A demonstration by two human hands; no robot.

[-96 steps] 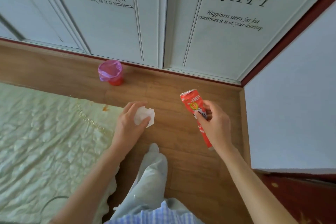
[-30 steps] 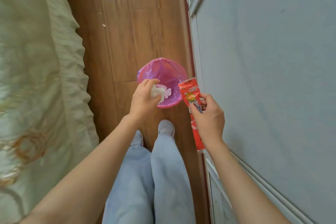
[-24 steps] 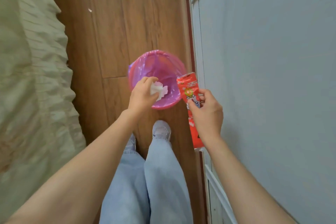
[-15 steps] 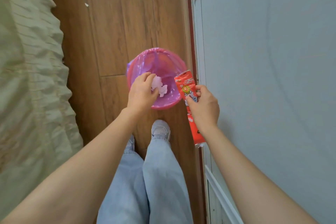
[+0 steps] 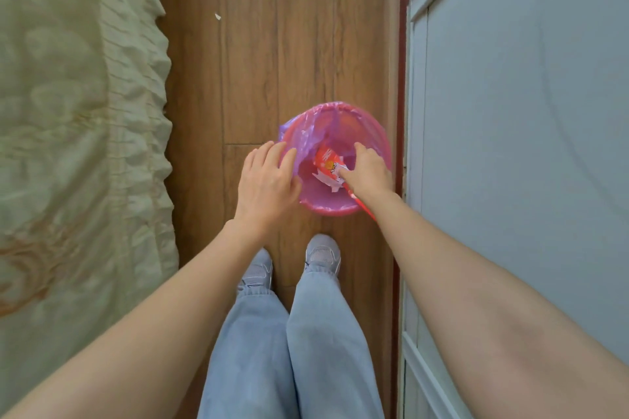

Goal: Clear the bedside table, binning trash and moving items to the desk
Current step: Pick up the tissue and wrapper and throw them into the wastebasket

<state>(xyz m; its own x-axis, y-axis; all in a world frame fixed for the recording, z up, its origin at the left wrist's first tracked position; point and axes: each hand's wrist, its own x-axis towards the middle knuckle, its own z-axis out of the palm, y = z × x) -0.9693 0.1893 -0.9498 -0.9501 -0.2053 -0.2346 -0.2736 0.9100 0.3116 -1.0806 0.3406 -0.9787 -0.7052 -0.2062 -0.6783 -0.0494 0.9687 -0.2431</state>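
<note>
A small red bin (image 5: 376,133) lined with a pink bag stands on the wooden floor by the white wardrobe. My right hand (image 5: 371,171) is over the bin's mouth, shut on a red snack wrapper (image 5: 328,165) whose upper end points down into the bin. A white crumpled tissue (image 5: 326,183) lies inside the bin below the wrapper. My left hand (image 5: 267,180) hovers at the bin's left rim, fingers apart, holding nothing.
A bed with a pale green quilted cover (image 5: 75,133) runs along the left. White wardrobe doors (image 5: 517,146) fill the right. My two feet (image 5: 289,265) in grey shoes stand just before the bin. A tiny white scrap (image 5: 218,16) lies on the floor further ahead.
My left hand let the tissue fall into the bin and drew back to the left rim. My right hand moved the red wrapper from beside the bin to over its mouth.
</note>
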